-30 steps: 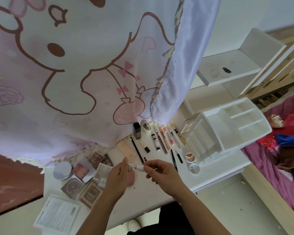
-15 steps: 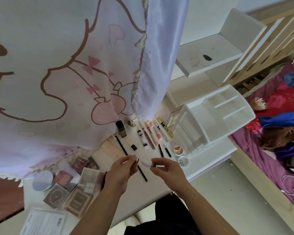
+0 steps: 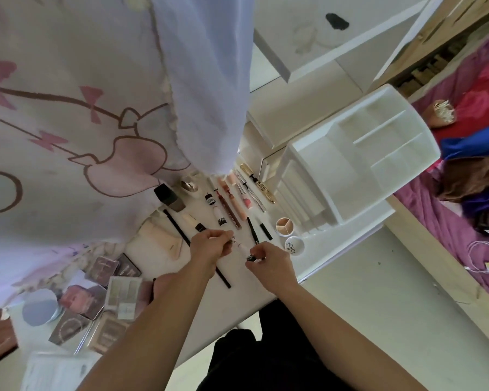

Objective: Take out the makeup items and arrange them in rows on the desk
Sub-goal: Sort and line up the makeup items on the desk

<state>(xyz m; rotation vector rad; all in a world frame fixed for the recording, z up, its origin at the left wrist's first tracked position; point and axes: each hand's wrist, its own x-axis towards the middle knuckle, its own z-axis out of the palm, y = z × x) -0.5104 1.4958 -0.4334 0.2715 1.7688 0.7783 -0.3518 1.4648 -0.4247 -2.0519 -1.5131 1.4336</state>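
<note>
White tube (image 3: 242, 247), black-capped: over the white desk (image 3: 237, 294), middle, between both hands. Left hand (image 3: 212, 245): fingertips pinching the pale end. Right hand (image 3: 271, 259): fingertips pinching the capped end. Far: row of lip tubes (image 3: 229, 206). Right: white organiser (image 3: 350, 165). Near left: palettes (image 3: 110, 283).

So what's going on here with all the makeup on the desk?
A person is laying makeup out on a white desk. Both hands hold one small white tube over it: the left hand pinches one end, the right hand the black end. Pencils and glosses lie in a row behind, palettes sit at the left, and a white organizer stands at the right.
</note>
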